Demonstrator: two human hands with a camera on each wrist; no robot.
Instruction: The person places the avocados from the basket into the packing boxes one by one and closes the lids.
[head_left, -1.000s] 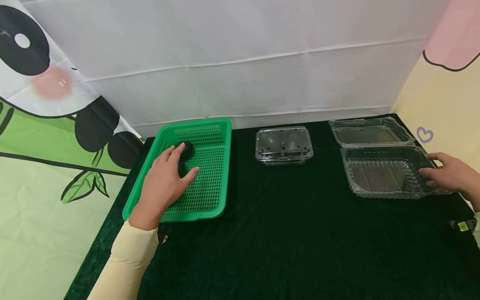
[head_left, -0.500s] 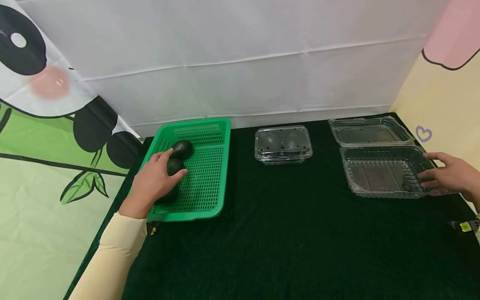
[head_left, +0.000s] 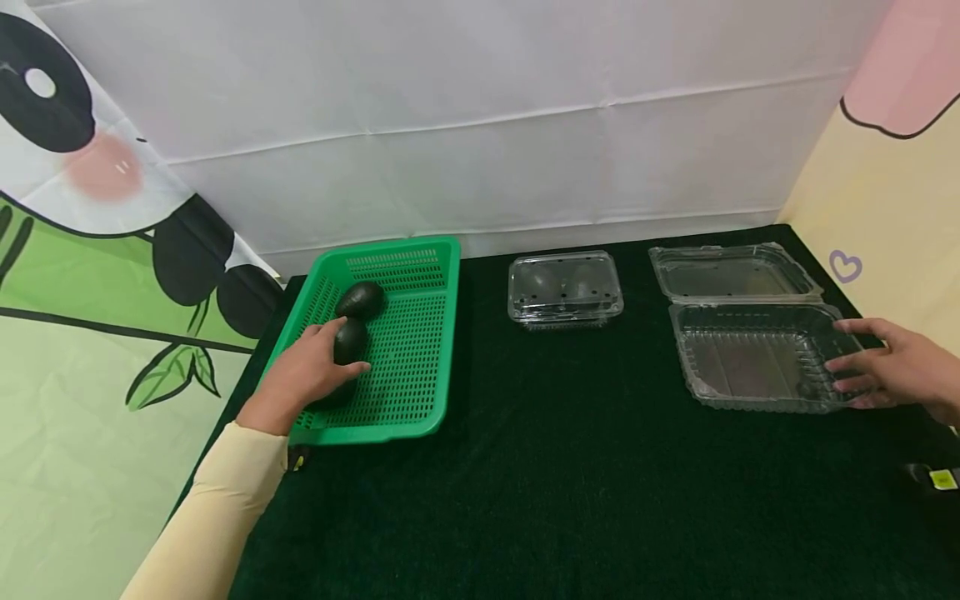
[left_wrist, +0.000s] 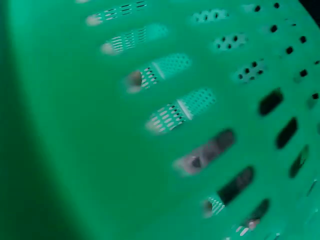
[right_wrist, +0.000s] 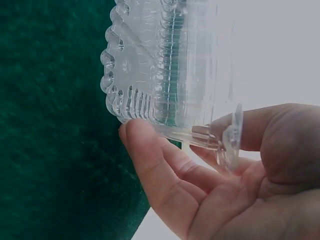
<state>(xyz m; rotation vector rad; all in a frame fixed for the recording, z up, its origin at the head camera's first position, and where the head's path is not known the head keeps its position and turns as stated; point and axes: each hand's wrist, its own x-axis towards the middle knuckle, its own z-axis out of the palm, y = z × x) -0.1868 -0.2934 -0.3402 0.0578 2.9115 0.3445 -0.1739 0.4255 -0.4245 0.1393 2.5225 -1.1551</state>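
Inside the green plastic basket [head_left: 408, 350], my left hand [head_left: 303, 371] reaches over the left side, its thumb and index finger around a dark avocado [head_left: 351, 342]. Another avocado [head_left: 361, 300] lies just behind it; a third [head_left: 336, 395] is partly covered by the hand. In the left wrist view, the slotted basket wall [left_wrist: 110, 165] fills the picture and hides the grip. My right hand [head_left: 900, 367] holds the right side of an open clear clamshell container [head_left: 753, 354]. The right wrist view shows the thumb near its rim and fingers [right_wrist: 150, 155] against its outer wall.
A closed clear clamshell [head_left: 565, 287] with roundish things inside stands at the back middle. The dark green cloth [head_left: 555, 467] covers the table. A white backdrop [head_left: 480, 167] rises behind, with printed sheets at both sides.
My left hand has drawn back left and lower onto the avocado, uncovering the far ones. The right hand and the open clamshell have shifted slightly left and nearer.
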